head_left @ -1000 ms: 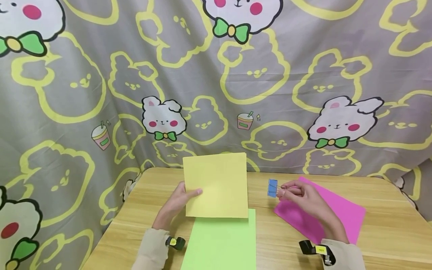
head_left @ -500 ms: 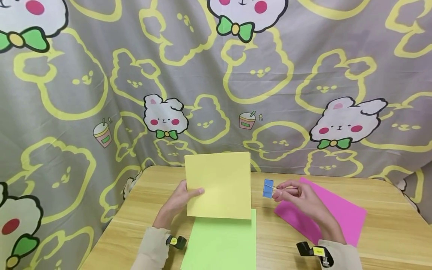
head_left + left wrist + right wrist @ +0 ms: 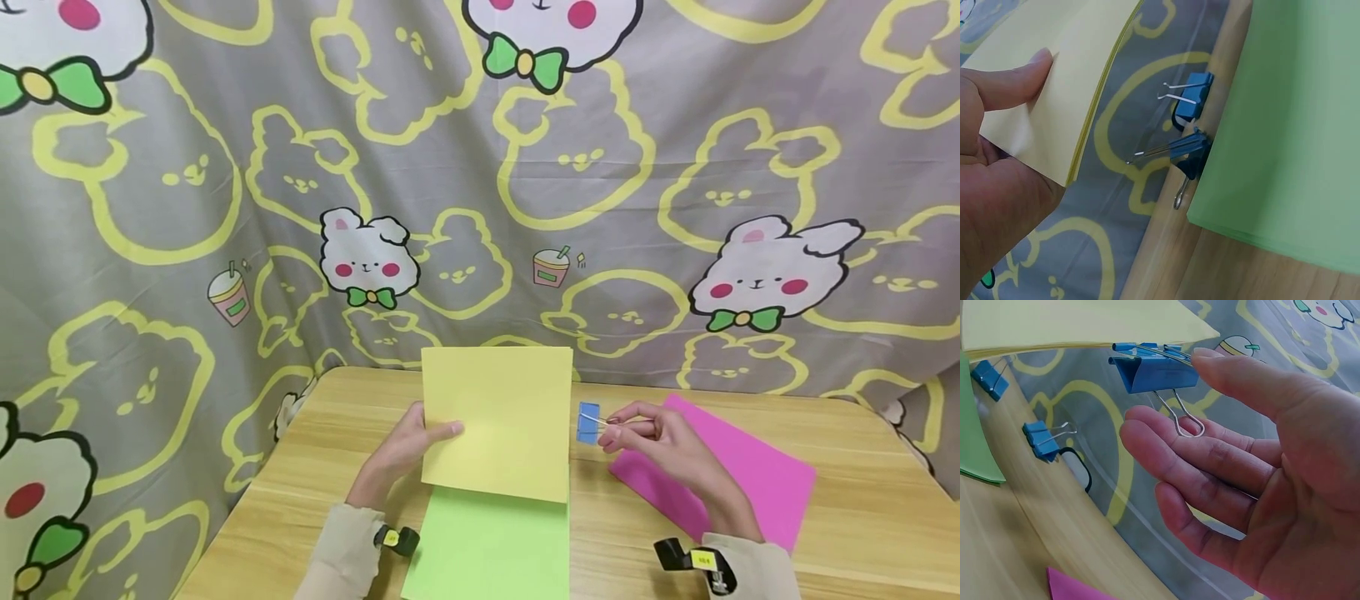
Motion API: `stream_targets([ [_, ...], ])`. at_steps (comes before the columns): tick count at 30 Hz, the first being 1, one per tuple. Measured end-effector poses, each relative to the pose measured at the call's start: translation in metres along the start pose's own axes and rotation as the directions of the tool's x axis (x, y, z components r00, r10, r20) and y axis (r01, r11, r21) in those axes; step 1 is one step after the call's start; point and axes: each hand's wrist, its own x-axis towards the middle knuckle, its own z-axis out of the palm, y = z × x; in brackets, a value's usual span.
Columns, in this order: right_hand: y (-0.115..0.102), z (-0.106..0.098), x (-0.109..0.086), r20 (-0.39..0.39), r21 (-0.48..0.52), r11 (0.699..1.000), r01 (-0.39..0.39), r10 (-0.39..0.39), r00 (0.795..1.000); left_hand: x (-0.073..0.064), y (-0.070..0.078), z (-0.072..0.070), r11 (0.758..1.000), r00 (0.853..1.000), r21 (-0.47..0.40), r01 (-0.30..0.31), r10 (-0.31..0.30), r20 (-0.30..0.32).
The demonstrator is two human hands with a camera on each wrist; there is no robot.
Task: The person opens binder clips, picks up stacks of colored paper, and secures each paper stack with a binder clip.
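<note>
My left hand (image 3: 405, 442) grips a stack of yellow paper (image 3: 498, 417) by its left edge, thumb flat on the front and the other fingers hidden behind. The stack is raised, its lower edge overlapping the green paper (image 3: 487, 550) in the head view. My right hand (image 3: 667, 437) pinches a blue binder clip (image 3: 588, 423) by its wire handles, between thumb and fingers. In the right wrist view the clip (image 3: 1157, 375) is right at the edge of the yellow stack (image 3: 1085, 325). Below the right hand lies pink paper (image 3: 757, 475).
Two more blue binder clips, one (image 3: 1194, 97) beyond the other (image 3: 1190, 150), sit by the wooden table's (image 3: 877, 500) far edge, beside the green paper in the left wrist view. A grey patterned curtain (image 3: 450, 183) hangs behind and to the left.
The yellow stack has shifted right and its lower edge has dropped slightly. The right hand has brought the binder clip leftward, closing the gap to the stack's right edge.
</note>
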Motion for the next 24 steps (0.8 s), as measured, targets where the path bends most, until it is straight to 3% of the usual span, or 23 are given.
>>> stream_targets([
  [24, -0.0006, 0.0091, 0.0061, 0.039, 0.046, 0.999, -0.029, 0.027, 0.999, 0.0005, -0.0031, 0.0101, 1.000, 1.000, 0.014, 0.024, -0.025, 0.017],
])
